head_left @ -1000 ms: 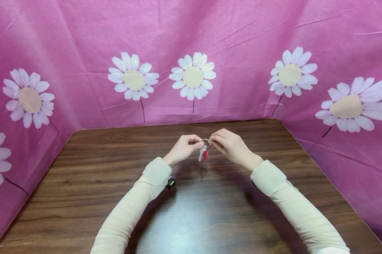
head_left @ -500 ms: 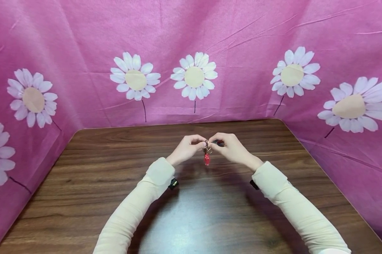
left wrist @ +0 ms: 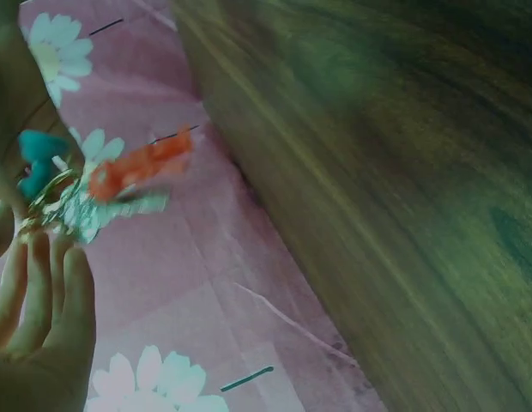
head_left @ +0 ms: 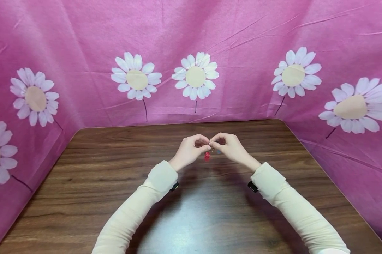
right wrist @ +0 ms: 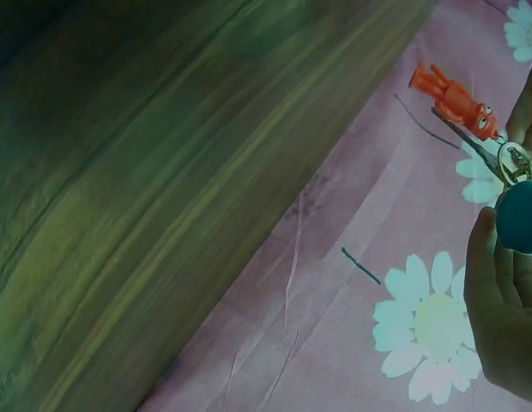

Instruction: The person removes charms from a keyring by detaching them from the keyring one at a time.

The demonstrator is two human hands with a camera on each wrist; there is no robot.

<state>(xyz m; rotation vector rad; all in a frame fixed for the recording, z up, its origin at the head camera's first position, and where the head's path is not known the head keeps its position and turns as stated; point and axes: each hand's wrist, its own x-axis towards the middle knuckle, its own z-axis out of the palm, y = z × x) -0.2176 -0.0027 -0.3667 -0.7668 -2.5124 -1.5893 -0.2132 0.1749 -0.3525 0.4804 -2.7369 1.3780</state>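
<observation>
Pinching the key ring (right wrist: 504, 157) from both sides, the left hand (head_left: 188, 151) and right hand (head_left: 233, 147) meet, thumbs and forefingers together! Below hangs the red figure (right wrist: 456, 105), a blurred key (left wrist: 146, 204) beside it, and the blue charm (right wrist: 521, 220) sits by the right fingers, all above the wooden table (head_left: 108, 190), pink daisy cloth (head_left: 184, 28) behind.
</observation>
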